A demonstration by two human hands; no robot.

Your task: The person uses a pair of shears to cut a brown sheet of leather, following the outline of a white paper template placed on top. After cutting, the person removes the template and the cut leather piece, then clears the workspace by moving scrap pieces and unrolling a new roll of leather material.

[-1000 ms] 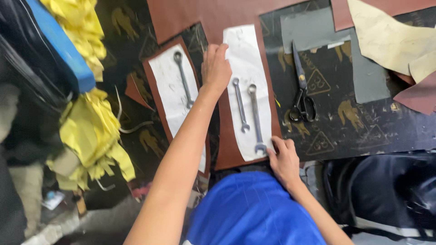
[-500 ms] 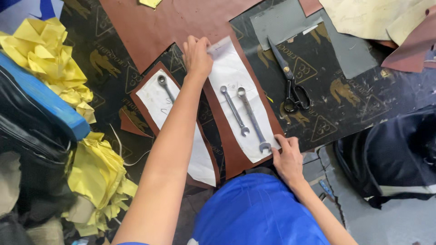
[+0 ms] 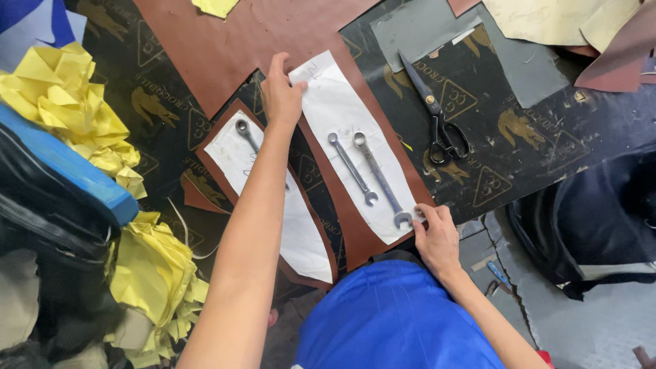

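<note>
A white paper pattern (image 3: 342, 130) lies on a brown leather piece (image 3: 225, 41), weighted by two steel wrenches (image 3: 372, 174). My left hand (image 3: 281, 96) presses flat on the pattern's far corner. My right hand (image 3: 436, 236) rests on its near corner, fingertips beside the longer wrench's head. A second white pattern (image 3: 287, 219) on a smaller brown piece lies to the left under my forearm, with a third wrench (image 3: 246, 134) on it.
Black scissors (image 3: 441, 119) lie shut to the right on a dark printed board (image 3: 519, 137). Grey and tan sheets (image 3: 547, 24) sit at the far right. Crumpled yellow material (image 3: 82, 116) and a blue-edged black bag (image 3: 55, 184) fill the left. A dark bag (image 3: 594, 219) lies right.
The view has shifted and moved closer. Both hands stay on the same corners of the pattern; the wrenches and scissors have not moved.
</note>
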